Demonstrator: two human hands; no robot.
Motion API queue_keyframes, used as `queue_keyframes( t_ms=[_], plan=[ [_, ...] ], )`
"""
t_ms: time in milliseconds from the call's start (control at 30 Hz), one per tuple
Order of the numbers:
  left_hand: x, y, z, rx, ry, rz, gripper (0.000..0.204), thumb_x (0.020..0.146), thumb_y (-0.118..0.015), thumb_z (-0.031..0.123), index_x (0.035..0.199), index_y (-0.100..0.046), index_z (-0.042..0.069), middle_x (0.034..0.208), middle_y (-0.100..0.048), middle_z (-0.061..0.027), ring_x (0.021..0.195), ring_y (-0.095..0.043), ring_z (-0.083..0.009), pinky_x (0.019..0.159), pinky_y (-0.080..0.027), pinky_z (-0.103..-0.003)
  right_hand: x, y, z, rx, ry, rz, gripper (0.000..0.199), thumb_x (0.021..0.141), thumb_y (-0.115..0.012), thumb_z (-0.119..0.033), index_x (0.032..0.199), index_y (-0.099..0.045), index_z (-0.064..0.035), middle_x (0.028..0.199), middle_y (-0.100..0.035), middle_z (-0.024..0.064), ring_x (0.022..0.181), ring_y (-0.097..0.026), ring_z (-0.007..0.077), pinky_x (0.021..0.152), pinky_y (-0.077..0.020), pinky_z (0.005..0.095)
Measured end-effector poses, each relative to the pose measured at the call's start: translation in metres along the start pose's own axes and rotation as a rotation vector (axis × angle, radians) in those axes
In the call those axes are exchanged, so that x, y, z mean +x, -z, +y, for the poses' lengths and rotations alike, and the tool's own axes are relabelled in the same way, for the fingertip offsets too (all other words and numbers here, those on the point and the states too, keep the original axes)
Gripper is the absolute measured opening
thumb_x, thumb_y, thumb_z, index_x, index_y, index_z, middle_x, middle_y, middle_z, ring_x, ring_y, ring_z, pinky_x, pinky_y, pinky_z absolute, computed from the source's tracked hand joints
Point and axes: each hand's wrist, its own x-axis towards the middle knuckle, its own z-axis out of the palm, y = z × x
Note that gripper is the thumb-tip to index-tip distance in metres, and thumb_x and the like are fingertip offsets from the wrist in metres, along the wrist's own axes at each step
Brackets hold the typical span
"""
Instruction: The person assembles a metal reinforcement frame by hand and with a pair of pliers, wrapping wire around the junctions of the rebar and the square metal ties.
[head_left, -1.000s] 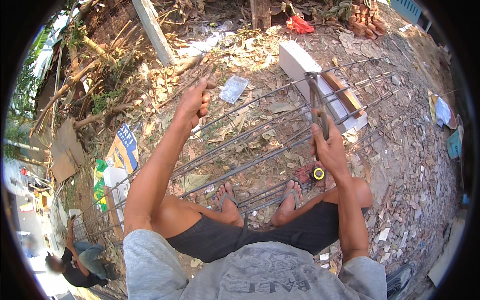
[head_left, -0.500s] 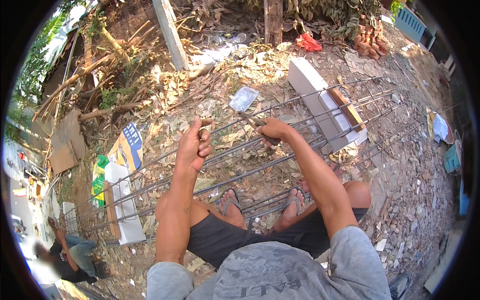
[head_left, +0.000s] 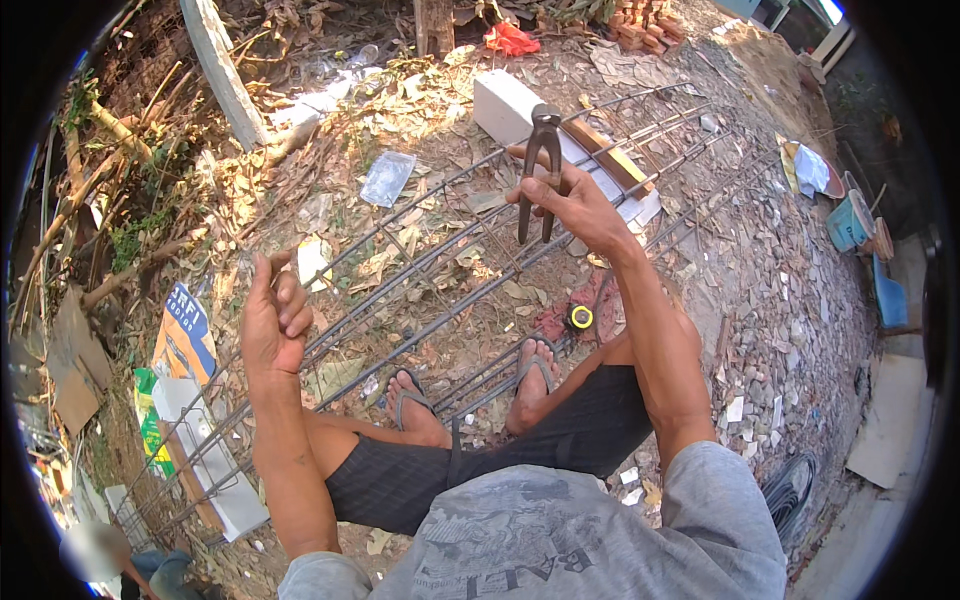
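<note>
My right hand [head_left: 585, 207] is closed around dark metal end-cutting pincers [head_left: 545, 120], held jaws up with the two handles pointing down and slightly spread. They are above the far side of a long rebar cage [head_left: 430, 328], which runs slantwise from lower left to upper right in front of my feet. My left hand [head_left: 273, 325] is raised over the cage's near left part, its fingers curled and thumb up. Whatever those fingers pinch, if anything, is too small to make out. Neither hand visibly touches the bars.
A white block [head_left: 500, 105] with a wood strip [head_left: 610, 158] supports the cage's far end; another white block [head_left: 230, 495] lies under its left end. A yellow tape measure [head_left: 581, 317] is near my right foot. A person [head_left: 165, 572] sits at lower left. Buckets [head_left: 850, 222] stand right.
My right hand has lifted the pincers off the bars and turned them jaws up. My left hand has moved away from it, left and nearer. The view has swung right, uncovering the tape measure.
</note>
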Motion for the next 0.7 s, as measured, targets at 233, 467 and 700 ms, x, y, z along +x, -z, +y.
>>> queue_keyframes(
  t_ms=[233, 467, 700],
  plan=[
    [0.001, -0.011, -0.016, 0.048, -0.005, -0.001, 0.038, 0.109, -0.048, 0.041, 0.115, -0.06, 0.005, 0.062, -0.036, 0.0046, 0.044, -0.026, -0.0031, 0.035, -0.02, -0.019, -0.02, 0.031, 0.084, -0.074, -0.165, 0.445, 0.031, 0.1, -0.065, -0.027, 0.123, -0.069, -0.0067, 0.103, -0.074, 0.0054, 0.085, -0.068, 0.0154, 0.073, -0.0519, 0.0328],
    [0.0, -0.028, -0.062, 0.387, 0.064, 0.012, 0.048, 0.109, -0.046, 0.046, 0.11, -0.062, 0.001, 0.058, -0.028, 0.008, 0.046, -0.023, -0.0025, 0.037, -0.017, -0.021, -0.016, 0.011, 0.139, -0.502, -0.271, 0.385, 0.032, 0.092, -0.072, -0.03, 0.111, -0.074, -0.0046, 0.088, -0.074, 0.0144, 0.085, -0.071, 0.0298, 0.082, -0.0518, 0.0439],
    [-0.009, -0.022, -0.093, 0.977, -0.073, -0.126, 0.053, 0.108, -0.047, 0.043, 0.1, -0.072, -0.002, 0.057, -0.04, 0.0068, 0.048, -0.032, -0.0038, 0.044, -0.028, -0.027, -0.024, -0.026, 0.014, -0.651, 0.322, 0.745, 0.055, 0.092, -0.074, -0.032, 0.136, -0.057, -0.003, 0.132, -0.056, 0.0229, 0.125, -0.053, 0.0415, 0.106, -0.0425, 0.0463]
  ],
)
